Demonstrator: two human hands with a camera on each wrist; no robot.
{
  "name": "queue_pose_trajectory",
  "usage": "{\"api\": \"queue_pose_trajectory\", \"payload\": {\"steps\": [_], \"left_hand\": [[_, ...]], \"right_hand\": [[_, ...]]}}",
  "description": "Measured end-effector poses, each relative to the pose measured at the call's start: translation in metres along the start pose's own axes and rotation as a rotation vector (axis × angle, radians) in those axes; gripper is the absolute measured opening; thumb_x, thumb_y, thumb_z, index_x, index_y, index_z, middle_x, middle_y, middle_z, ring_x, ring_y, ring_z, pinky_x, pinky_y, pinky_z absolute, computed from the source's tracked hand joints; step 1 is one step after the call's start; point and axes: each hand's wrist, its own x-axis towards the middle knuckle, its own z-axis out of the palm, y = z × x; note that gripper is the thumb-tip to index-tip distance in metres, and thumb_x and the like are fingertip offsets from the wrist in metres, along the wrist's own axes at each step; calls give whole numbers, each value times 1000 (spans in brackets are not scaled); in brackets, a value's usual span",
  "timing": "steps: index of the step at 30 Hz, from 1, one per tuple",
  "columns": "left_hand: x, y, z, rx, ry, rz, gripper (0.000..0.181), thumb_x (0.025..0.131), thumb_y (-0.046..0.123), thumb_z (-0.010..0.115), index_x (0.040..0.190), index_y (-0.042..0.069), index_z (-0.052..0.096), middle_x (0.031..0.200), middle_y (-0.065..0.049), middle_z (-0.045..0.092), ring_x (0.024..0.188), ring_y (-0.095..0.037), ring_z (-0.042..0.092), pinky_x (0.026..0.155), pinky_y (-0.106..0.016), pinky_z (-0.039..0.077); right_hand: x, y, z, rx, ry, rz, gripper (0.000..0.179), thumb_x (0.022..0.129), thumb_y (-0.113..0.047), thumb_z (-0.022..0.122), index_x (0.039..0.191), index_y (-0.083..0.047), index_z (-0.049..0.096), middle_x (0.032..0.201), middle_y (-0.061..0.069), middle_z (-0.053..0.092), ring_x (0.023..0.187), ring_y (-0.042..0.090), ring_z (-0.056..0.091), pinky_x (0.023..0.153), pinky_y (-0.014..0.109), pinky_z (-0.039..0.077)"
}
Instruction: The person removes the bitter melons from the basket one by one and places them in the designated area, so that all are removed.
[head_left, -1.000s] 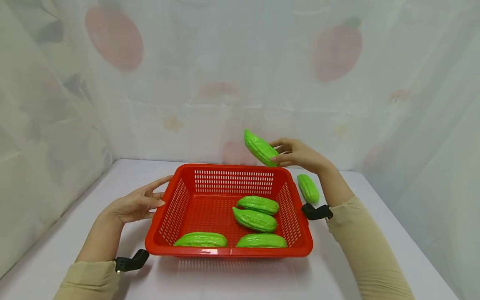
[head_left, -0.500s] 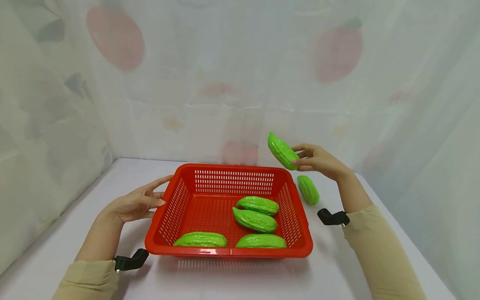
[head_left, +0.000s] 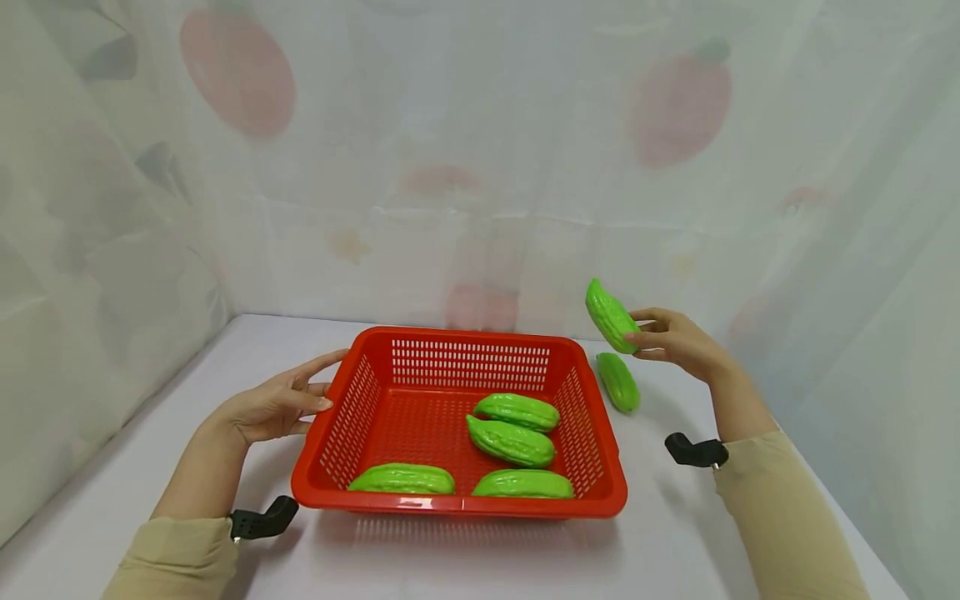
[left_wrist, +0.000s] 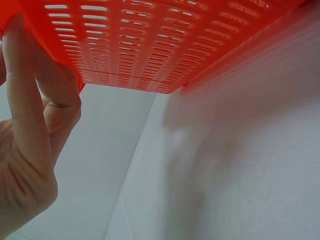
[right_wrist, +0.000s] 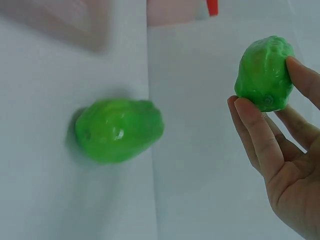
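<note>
Head view: right hand [head_left: 681, 345] pinches one bitter melon [head_left: 611, 317] aloft. Left hand [head_left: 272, 408] grips red basket rim [head_left: 540, 506]; four bitter melons [head_left: 512, 442] lie inside.

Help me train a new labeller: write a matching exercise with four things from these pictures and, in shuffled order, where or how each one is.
Column one
1. basket
2. left hand
3. right hand
4. loose gourd

Column two
A. holds a raised gourd
B. lies on the table
C. red, with four gourds inside
D. touches the basket's left rim

Right pairs: 1-C, 2-D, 3-A, 4-B
</note>
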Motion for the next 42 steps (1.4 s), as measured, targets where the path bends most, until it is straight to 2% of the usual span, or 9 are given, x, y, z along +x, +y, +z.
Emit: {"api": "queue_pose_trajectory", "payload": {"steps": [8,11,17,24,30,33,42], "left_hand": [[0,0,-1,7,4,-6,78,98,2,46,158,23,2,123,1,67,103,-12,70,88,-37,60],[0,0,-2,2,-8,-3,78,98,1,46,158,23,1,123,1,67,103,-13,70,88,-37,60],[1,0,-2,4,-9,-6,78,98,1,46,159,23,1,124,1,66,103,-13,70,88,-37,60],[0,1,-2,4,-8,-8,78,98,1,46,158,23,1,124,1,67,104,-13,70,89,-37,60],[0,1,-1,4,1,-15,78,99,2,46,158,23,1,124,1,66,104,-13,70,89,-37,60],[0,1,-1,7,9,-16,78,98,2,46,159,23,1,124,1,66,104,-13,70,89,-37,60],[0,0,-2,-6,-5,-5,80,98,0,46,159,22,-1,124,0,67,103,-13,70,88,-36,60]], "right_hand": [[-11,21,-15,-40,46,65,69,98,-25,61,149,6,28,127,18,50,94,2,65,93,26,58],[-15,28,-18,-49,53,94,71,98,-27,61,149,7,26,126,18,49,96,4,66,94,27,58],[-21,39,-19,-46,56,138,74,98,-28,61,150,8,23,124,15,51,96,4,66,97,29,57],[-26,54,-18,-25,46,182,76,99,-27,59,151,10,18,130,20,48,97,3,66,97,27,57],[-29,69,-16,-3,50,208,75,99,-26,59,150,13,21,117,8,57,93,1,66,92,23,58],[-30,77,-16,10,55,229,75,98,-27,60,149,13,22,114,5,57,93,1,66,89,20,58],[-30,90,-13,-39,70,305,79,98,-32,61,149,13,21,127,17,50,90,1,63,83,18,57]]}}
